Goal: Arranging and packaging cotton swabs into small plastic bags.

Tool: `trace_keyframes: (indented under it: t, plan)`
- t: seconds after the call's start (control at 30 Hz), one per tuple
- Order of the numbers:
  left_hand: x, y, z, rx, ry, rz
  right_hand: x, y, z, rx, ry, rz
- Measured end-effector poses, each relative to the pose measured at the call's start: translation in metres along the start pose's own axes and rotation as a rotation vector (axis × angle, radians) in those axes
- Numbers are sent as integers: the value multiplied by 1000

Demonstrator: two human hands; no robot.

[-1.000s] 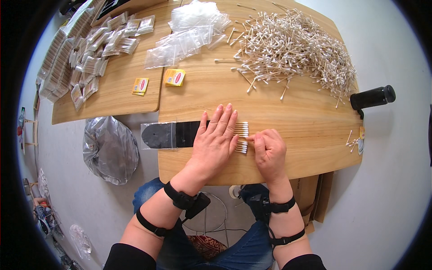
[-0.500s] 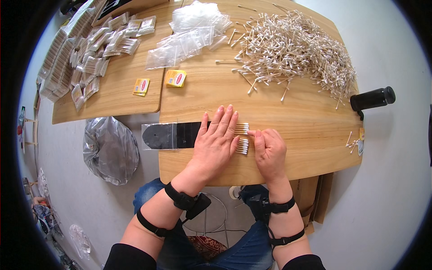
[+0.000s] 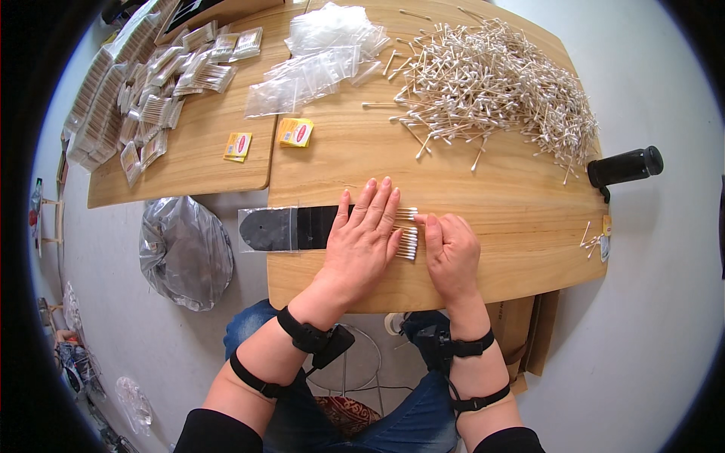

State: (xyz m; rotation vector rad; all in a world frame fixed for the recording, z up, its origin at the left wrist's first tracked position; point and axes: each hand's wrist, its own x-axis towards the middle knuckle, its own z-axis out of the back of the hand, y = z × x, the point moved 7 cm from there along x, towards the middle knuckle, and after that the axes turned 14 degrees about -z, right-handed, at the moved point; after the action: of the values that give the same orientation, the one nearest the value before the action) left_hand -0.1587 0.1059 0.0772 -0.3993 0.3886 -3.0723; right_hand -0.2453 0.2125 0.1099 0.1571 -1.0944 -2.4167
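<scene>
My left hand (image 3: 362,234) lies flat with its fingers stretched out, pressing down a row of cotton swabs (image 3: 408,243). The white tips stick out past its right side in a near-even line. From under the same hand a flat black strip (image 3: 316,226) runs left, its rounded end inside a clear plastic bag (image 3: 292,229). My right hand (image 3: 453,253) is closed, with its index finger poked out against the swab tips. No object shows in that hand. The palm of my left hand hides the other ends of the swabs.
A big heap of loose swabs (image 3: 498,83) covers the table's back right. Clear empty bags (image 3: 317,72), yellow cards (image 3: 294,132) and packed swab bags (image 3: 162,83) lie toward the back left. At the right edge is a black cylinder (image 3: 627,166). A grey plastic sack (image 3: 185,253) stands below left.
My right index finger has shifted slightly along the row of tips, and more tips show just below it. My left hand stays where it was.
</scene>
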Motion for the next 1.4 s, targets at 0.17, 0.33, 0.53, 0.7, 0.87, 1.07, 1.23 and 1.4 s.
trace_keyframes:
  t: [0.17, 0.33, 0.53, 0.7, 0.87, 1.07, 1.23, 1.4]
  plan:
    - [0, 0, 0, 7, 4, 0, 2, -2, -2, 15, -14, 14]
    - [1, -1, 2, 6, -5, 1, 3, 1, -2, 1, -37, 7]
    - [0, 0, 2, -5, -13, 3, 4, 0, -3, -9, -53, 14]
    - [2, -1, 2, 3, -7, 2, 7, -3, -3, -66, 21, -45]
    - [3, -3, 1, 4, 14, -2, 9, 12, -1, -49, -29, 218]
    - [-1, 0, 1, 35, -32, 7, 16, -1, 10, -226, -92, 121]
    - [-2, 0, 0, 9, -109, 20, -16, 18, -8, -258, 110, 239]
    - [-2, 0, 2, 2, -151, 34, -34, 17, -31, -538, 275, 239]
